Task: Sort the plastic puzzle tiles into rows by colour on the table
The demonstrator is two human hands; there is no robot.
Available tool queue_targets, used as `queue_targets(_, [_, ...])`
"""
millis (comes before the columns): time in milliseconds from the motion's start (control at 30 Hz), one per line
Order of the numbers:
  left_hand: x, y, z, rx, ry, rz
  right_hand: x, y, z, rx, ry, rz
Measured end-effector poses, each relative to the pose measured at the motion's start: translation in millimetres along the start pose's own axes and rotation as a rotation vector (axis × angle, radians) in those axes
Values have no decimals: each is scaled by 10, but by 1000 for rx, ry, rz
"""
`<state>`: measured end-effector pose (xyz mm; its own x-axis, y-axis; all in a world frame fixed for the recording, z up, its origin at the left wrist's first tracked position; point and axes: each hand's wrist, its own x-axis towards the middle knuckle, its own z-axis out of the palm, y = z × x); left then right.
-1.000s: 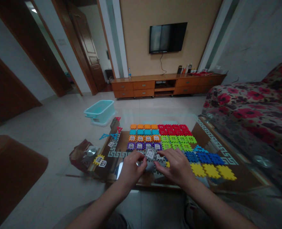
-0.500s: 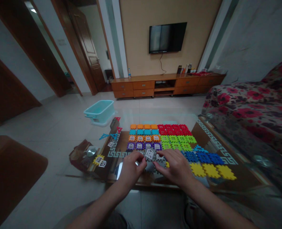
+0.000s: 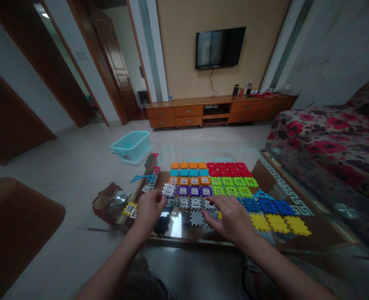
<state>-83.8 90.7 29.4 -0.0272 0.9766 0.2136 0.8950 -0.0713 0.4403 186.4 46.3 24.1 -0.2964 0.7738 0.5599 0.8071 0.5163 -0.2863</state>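
Most of the surface [image 3: 284, 188] is covered by interlocking plastic tiles, laid flat in coloured blocks. Rows of orange tiles [image 3: 184, 166], teal tiles [image 3: 189, 172] and purple window tiles [image 3: 194, 191] have been set out on the left side. A block of red tiles [image 3: 230, 169] and a block of green tiles [image 3: 233, 186] are placed beside them, while blue tiles [image 3: 265, 206] and yellow tiles [image 3: 275, 223] are laid further right. Nearest the person, the arrangement is less complete: grey window tiles [image 3: 195, 203] and plain grey tiles [image 3: 197, 218] are only partly laid, and bare glass is left showing to their left. Loose pieces remain off the blocks near the left edge, including a yellow window tile [image 3: 128, 208] and small blue pieces [image 3: 140, 178].

The left hand [image 3: 148, 212] is raised at the left of the grey tiles, with its fingers closed on a white window tile [image 3: 168, 190], which is held just beside the left end of the purple row. The right hand [image 3: 231, 218] is kept open and angled downward, its fingertips [image 3: 211, 199] resting on the grey tiles. Both forearms are extended from the lower edge of the view.
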Motion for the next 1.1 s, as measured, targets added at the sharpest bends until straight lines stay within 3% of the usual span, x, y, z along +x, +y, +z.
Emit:
queue_targets(300, [-64, -105, 190, 115, -182, -58, 9, 16, -2, -30, -32, 35])
queue_targets(667, [-194, -243, 484, 179, -216, -73, -9, 23, -20, -13, -75, 49])
queue_targets(1100, [-204, -160, 493, 176, -232, -102, -24, 36, -15, 1, -118, 41])
